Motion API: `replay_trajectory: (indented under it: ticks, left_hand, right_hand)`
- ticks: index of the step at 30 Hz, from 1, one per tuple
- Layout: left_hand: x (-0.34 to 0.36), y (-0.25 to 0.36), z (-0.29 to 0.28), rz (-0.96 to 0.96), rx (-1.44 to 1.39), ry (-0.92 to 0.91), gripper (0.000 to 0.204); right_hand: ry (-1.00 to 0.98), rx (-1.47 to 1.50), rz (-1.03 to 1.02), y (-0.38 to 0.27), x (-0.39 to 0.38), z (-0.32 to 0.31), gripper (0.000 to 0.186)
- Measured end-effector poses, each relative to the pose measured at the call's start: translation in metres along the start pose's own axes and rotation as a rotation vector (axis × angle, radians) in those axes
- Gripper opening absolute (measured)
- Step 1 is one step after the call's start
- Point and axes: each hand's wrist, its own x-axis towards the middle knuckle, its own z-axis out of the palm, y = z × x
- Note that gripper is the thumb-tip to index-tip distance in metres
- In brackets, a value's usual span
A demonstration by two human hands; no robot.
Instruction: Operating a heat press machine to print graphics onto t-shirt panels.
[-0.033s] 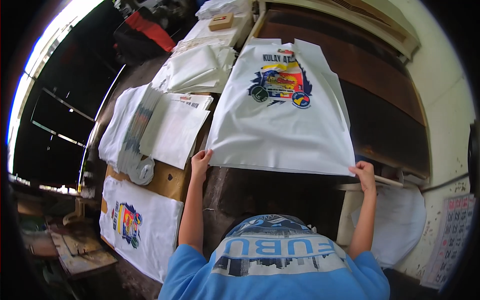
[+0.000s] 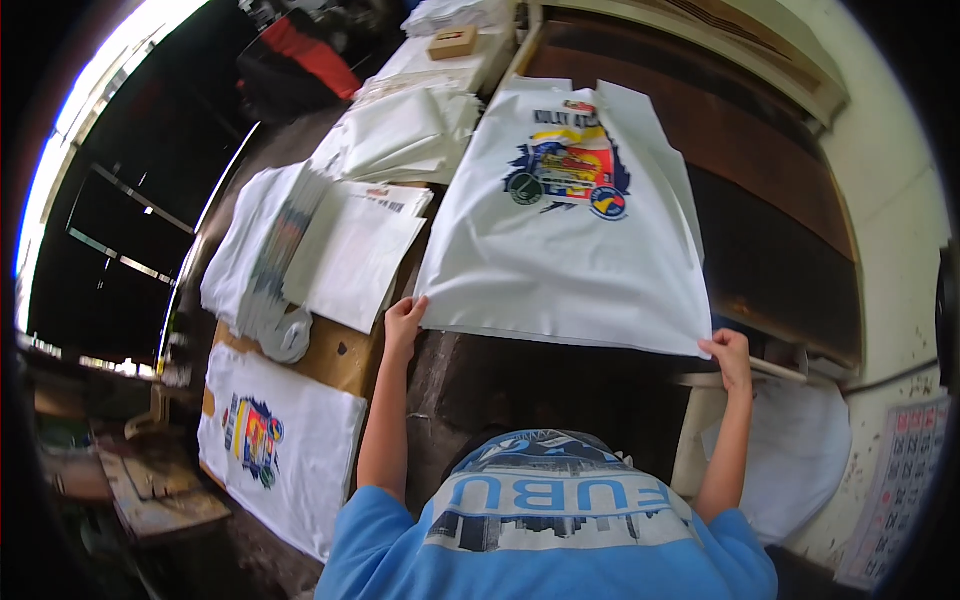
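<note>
A white sleeveless shirt with a colourful print on its chest is spread out in front of me, shoulder end away. My left hand pinches its near left hem corner. At the near right corner, the fingers of my right hand are closed on the same hem. The hem hangs stretched between both hands, over a dark gap. The shirt's far part lies beside a dark brown flat bed with a cream frame.
To the left, a folded pile of white shirts and white printed sheets rest on a brown board. Another printed white shirt lies nearer. Farther off are white cloths and a small box. A calendar hangs at right.
The view has shifted very slightly. Both hands keep their hold on the shirt's hem, and the fabric's folds differ a little.
</note>
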Motion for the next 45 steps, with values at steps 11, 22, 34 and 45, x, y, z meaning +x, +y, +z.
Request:
replay_trajectory:
  ticks: [11, 22, 34, 45]
  left_hand:
    - [-0.166, 0.138, -0.078, 0.575, -0.619, 0.181, 0.031]
    - [-0.458, 0.137, -0.148, 0.899, -0.349, 0.972, 0.042]
    - [-0.529, 0.093, -0.269, 0.778, -0.142, 1.537, 0.026]
    - [-0.583, 0.083, -0.413, 0.622, -0.089, 1.453, 0.025]
  right_hand:
    - [-0.298, 0.351, -0.331, -0.116, 0.004, 0.006, 0.043]
    - [-0.836, 0.338, -0.834, -0.229, 0.023, 0.138, 0.040]
    - [-1.277, 0.484, -0.773, -0.352, -0.082, 0.366, 0.024]
    - [-1.339, 0.310, -0.847, -0.426, -0.210, 0.502, 0.035]
